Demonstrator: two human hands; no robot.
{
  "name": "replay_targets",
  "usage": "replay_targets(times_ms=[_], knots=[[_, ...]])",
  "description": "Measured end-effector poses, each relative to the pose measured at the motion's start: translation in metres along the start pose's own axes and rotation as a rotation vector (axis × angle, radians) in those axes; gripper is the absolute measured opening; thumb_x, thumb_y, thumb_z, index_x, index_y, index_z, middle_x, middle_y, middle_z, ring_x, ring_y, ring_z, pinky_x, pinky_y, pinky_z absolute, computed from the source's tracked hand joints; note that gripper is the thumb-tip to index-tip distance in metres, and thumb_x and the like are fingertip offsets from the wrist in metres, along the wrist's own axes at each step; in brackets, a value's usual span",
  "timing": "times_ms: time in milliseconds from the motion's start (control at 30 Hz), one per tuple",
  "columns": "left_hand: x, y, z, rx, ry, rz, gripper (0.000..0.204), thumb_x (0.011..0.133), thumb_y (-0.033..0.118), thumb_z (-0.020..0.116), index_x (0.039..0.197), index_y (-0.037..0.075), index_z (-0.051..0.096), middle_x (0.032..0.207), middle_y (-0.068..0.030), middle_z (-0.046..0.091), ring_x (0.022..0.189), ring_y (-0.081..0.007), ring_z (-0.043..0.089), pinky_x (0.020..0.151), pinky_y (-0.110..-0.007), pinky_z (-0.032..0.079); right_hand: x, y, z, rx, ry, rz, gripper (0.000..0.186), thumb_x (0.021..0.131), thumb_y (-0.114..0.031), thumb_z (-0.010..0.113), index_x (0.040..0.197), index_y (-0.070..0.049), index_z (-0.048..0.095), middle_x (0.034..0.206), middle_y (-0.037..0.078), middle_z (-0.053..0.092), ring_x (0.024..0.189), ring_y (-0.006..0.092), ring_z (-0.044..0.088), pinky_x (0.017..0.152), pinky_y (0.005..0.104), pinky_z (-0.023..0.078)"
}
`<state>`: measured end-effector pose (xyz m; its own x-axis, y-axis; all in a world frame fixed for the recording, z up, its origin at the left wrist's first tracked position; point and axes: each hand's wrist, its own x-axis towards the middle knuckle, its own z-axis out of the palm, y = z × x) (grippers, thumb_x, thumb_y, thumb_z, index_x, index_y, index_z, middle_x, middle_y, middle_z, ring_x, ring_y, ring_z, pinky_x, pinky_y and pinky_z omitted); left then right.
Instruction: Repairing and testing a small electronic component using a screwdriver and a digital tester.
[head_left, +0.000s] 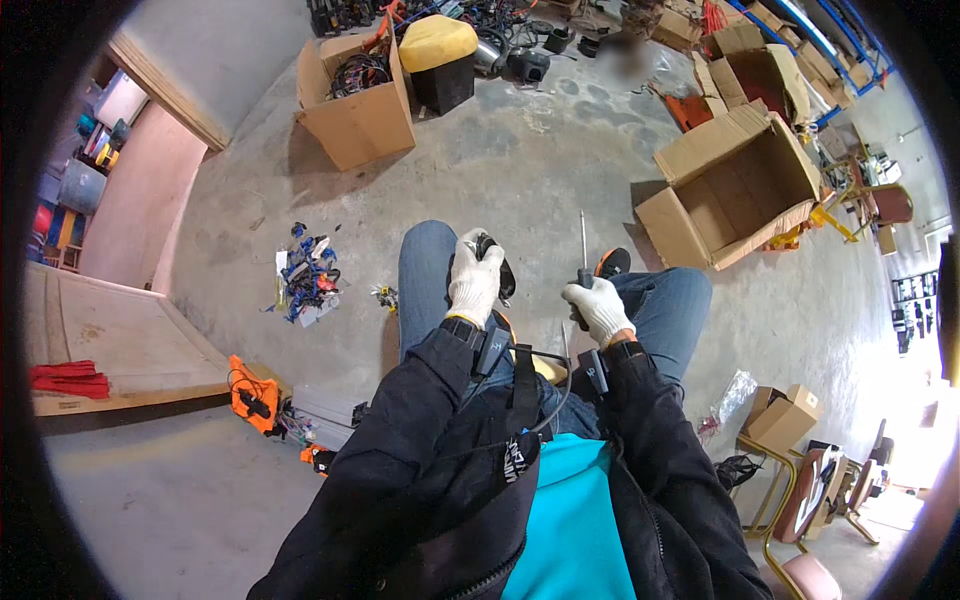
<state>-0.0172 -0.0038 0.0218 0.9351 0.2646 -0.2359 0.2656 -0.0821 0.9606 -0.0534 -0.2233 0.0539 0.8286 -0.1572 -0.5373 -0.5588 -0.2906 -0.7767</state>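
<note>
My left hand [474,274], in a white knit glove, is closed around a dark black part [506,278] above my left knee. Its kind cannot be made out, since the glove covers much of it. My right hand [601,309], gloved alike, grips a screwdriver [584,275] by its dark handle. The thin metal shaft points up and away from me, apart from the black part. Between my knees and the doorway, a small pile of blue, black and red parts [308,277] lies on the concrete floor, with a few small yellowish bits [384,296] nearer my left leg.
An open cardboard box [680,225] stands to the right. Ahead are a box of cables [358,135] and a black bin with a yellow lid [440,85]. An orange tool [252,394] lies at my left, by a wooden board with red gloves [70,380]. Chairs [800,500] stand at lower right.
</note>
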Motion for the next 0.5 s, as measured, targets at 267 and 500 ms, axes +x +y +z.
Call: replay_targets(times_ms=[267,500], knots=[[-0.005,0.005,-0.003,0.041,-0.013,-0.03,0.04,0.094,0.015,0.069,0.132,0.004,0.059,0.114,-0.007,0.066,0.105,-0.0169,0.062,0.096,-0.033,0.05,0.018,0.012,0.008,0.033,-0.019,0.012,0.029,0.081,-0.028,0.074,0.078,0.0,0.064,0.066,0.006,0.062,0.056,0.0174,0.06,0.054,0.0336,0.049],[0.0,0.0,-0.002,-0.008,-0.017,-0.007,0.044,0.093,0.017,0.07,0.133,0.003,0.057,0.116,-0.01,0.067,0.108,-0.0225,0.064,0.097,-0.037,0.051,0.03,0.012,0.012,0.127,-0.002,0.001,0.024,0.086,-0.026,0.072,0.078,-0.005,0.063,0.064,0.003,0.058,0.05,0.0147,0.055,0.046,0.0314,0.041]])
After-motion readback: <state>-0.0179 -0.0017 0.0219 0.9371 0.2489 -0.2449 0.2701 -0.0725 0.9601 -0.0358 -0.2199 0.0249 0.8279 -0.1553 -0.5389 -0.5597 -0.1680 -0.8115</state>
